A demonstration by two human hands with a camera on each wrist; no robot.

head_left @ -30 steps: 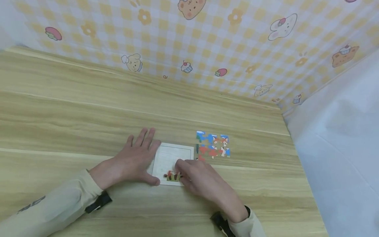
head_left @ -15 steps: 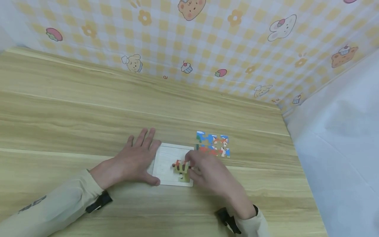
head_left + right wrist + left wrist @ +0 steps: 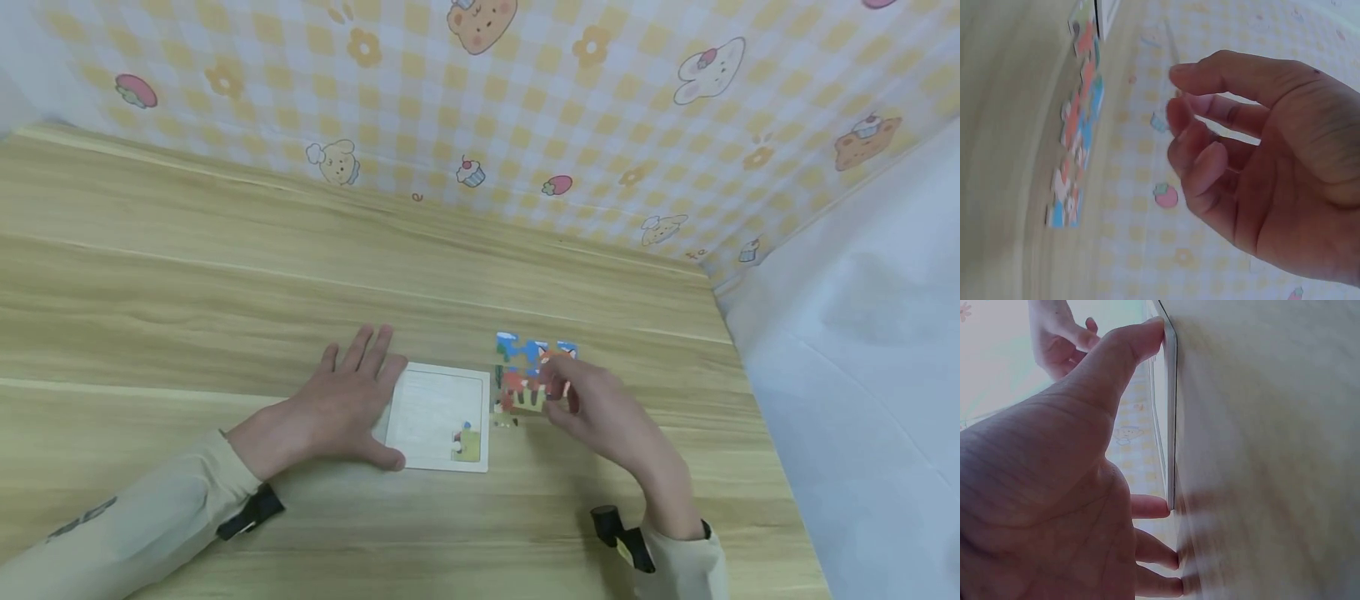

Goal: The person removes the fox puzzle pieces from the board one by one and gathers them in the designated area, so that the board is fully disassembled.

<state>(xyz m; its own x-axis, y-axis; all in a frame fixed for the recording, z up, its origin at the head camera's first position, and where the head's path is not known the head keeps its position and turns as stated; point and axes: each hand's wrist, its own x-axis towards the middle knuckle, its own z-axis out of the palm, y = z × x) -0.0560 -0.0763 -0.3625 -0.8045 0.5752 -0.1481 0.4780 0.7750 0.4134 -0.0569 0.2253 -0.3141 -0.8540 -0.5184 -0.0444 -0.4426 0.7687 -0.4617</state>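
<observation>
My left hand (image 3: 330, 408) lies with fingers spread at the left side of a white square puzzle tray (image 3: 438, 379). In the left wrist view its thumb touches the tray's edge (image 3: 1171, 425). One puzzle piece (image 3: 469, 445), green with a bit of blue, sits in the tray's lower right corner. My right hand (image 3: 603, 408) pinches another puzzle piece (image 3: 529, 398), yellow-green with dark brown markings, between thumb and forefinger above the loose pieces. The right wrist view shows this held piece (image 3: 1172, 42) nearly edge-on.
Several loose puzzle pieces (image 3: 517, 348) with blue sky and orange animals lie just right of the tray, some hidden behind the right hand. A yellow checked cloth (image 3: 420, 108) hangs behind the wooden table (image 3: 225, 292), and a white sheet (image 3: 847, 358) stands at the right.
My right hand has lifted the striped piece from over the tray and carried it right, above the loose pieces. The corner piece now shows in full. My left hand has stayed still.
</observation>
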